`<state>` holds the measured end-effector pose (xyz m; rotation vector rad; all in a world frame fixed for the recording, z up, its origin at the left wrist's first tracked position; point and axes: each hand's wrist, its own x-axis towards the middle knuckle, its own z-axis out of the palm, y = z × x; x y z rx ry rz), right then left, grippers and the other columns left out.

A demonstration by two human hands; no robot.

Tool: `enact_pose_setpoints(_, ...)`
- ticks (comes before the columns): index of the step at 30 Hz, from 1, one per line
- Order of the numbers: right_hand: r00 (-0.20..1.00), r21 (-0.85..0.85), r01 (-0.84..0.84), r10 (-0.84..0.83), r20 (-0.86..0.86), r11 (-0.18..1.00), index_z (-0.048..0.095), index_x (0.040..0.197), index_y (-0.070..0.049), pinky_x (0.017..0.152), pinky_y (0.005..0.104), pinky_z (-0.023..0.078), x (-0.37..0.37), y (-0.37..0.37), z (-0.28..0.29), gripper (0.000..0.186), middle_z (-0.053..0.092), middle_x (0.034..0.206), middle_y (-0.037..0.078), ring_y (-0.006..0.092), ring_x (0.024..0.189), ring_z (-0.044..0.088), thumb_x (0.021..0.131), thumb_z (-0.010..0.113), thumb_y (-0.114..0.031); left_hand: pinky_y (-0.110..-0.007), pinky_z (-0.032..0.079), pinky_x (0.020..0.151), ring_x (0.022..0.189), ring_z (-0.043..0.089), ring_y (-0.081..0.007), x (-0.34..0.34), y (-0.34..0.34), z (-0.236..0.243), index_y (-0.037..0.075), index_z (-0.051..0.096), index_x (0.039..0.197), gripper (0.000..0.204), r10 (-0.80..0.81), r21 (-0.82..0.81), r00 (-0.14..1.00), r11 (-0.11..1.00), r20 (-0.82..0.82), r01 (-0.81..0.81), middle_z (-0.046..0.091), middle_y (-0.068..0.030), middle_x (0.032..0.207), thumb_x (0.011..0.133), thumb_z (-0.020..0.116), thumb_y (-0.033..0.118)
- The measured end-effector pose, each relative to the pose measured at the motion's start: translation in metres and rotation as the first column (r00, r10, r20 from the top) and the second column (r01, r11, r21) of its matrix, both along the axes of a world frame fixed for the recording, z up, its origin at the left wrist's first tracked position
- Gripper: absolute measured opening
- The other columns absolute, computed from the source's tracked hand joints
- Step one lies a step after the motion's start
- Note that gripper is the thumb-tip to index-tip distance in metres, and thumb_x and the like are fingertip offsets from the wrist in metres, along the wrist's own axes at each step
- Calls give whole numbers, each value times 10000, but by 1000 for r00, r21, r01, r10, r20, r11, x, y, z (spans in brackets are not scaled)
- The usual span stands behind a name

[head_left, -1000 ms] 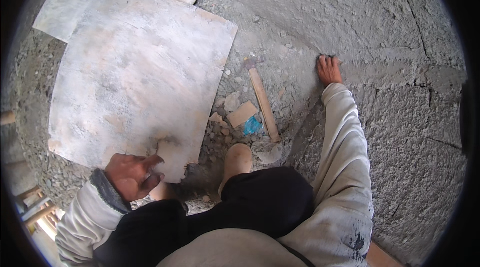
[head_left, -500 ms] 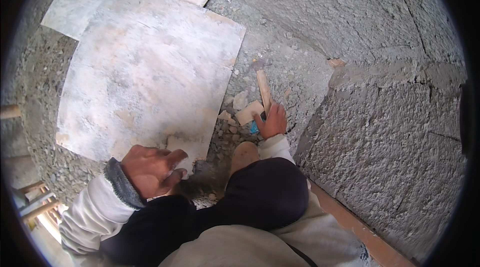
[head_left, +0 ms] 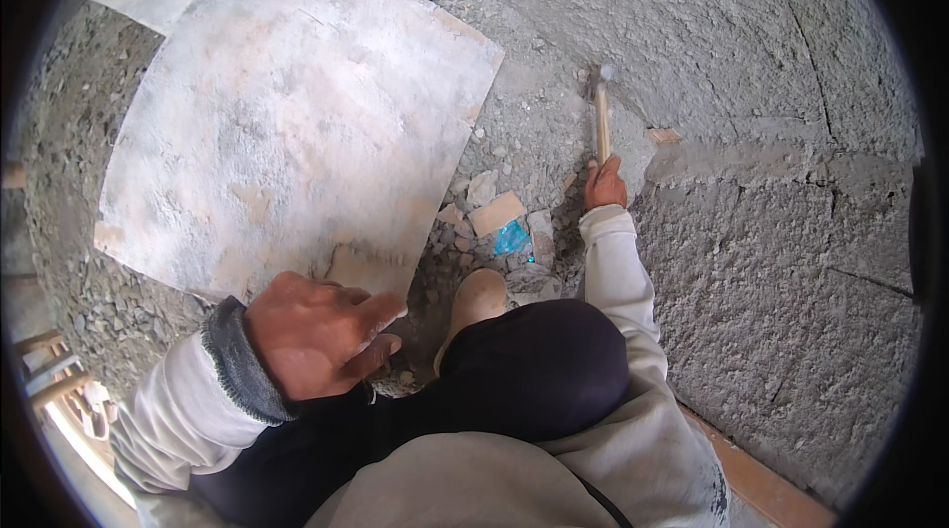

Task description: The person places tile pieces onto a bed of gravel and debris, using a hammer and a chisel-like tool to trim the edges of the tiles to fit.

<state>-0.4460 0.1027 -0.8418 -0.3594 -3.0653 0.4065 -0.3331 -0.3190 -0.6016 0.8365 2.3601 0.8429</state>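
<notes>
My right hand (head_left: 606,184) is wrapped round the lower end of the wooden handle of a hammer (head_left: 603,123). The hammer's head, slightly blurred, is by the rough grey wall at the far right. My left hand (head_left: 321,335) is near the lower edge of a large whitish board (head_left: 297,123), above my bent leg. Its fingers are curled, with index finger and thumb close to each other in a pinch. Whatever they may hold is hidden.
Between board and wall lie a tan tile piece (head_left: 497,215), a crumpled blue wrapper (head_left: 512,237) and broken stones (head_left: 481,188). My boot (head_left: 478,299) stands just below them. A rough plastered wall (head_left: 761,281) rises on the right. Wooden pieces (head_left: 59,390) show at far left.
My right hand has moved the hammer away from the rubble, up and right toward the wall, uncovering the blue wrapper. My left hand has shifted slightly right. The view has tilted a little.
</notes>
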Motion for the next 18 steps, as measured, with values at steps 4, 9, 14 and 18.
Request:
enact_pose_setpoints(4,976,67,190,-196,92,980,367,992,-70,644,567,437,46,-6,-16,267,578,779,334,519,764,548,890,456,-300,-367,481,516,606,615,-279,4,-9,4,52,557,958,230,16,-25,1000,1000,16,-15,607,-88,654,792,594,207)
enact_pose_setpoints(9,961,14,249,-249,122,968,415,1023,-32,749,541,427,108,-24,11,368,590,853,310,501,835,556,856,490,-352,-366,480,514,604,616,-276,4,-21,3,56,558,956,230,55,34,998,998,-15,-55,610,-85,657,794,596,214)
enact_pose_setpoints(14,961,-167,148,-181,-209,975,444,966,-37,652,548,405,29,-15,0,387,581,786,289,509,732,535,881,474,-413,-385,478,523,607,618,-307,-1,-17,-6,67,564,990,266,18,15,999,1000,45,-18,614,-123,670,760,644,174)
enact_pose_setpoints(18,987,103,140,-147,65,985,449,942,-46,638,540,444,23,4,5,366,588,785,293,507,744,546,881,475,-406,-384,477,521,600,616,-307,7,-15,-3,68,566,995,270,20,91,1000,996,3,-20,613,-124,660,761,644,178)
